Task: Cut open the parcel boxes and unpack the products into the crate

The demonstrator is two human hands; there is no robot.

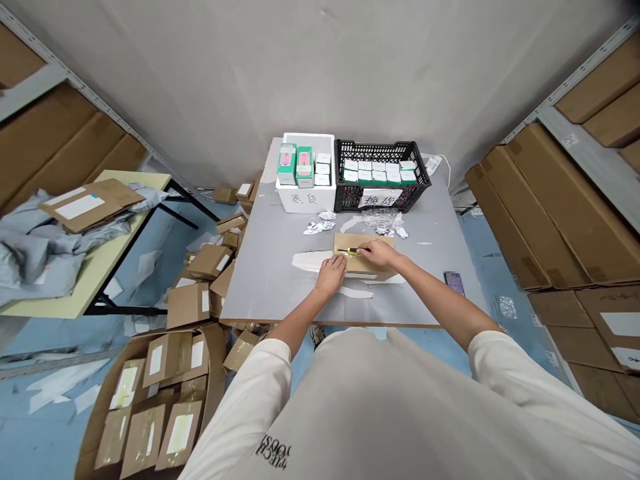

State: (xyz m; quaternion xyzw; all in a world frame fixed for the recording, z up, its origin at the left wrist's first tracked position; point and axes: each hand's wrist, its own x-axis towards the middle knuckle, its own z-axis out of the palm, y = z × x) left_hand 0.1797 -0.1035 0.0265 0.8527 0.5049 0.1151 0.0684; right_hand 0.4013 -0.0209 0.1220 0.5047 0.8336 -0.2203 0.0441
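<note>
A small brown cardboard box (367,267) lies on the grey table in front of me, with clear tape along its top. My right hand (379,253) is closed around a utility knife (353,251), black and yellow, whose tip points left at the taped left end of the box. At the near left corner, my left hand (331,274) grips the box, its fingers bent against the cardboard. White torn paper (307,261) lies under and beside the box.
Behind the box stand a white foam bin (306,200) and a black crate (383,197), both holding green-and-white boxes. Crumpled paper (320,227) sits before them. A phone (454,283) lies at right. Cartons (167,360) crowd the floor at left; a side table (75,293) holds grey bags.
</note>
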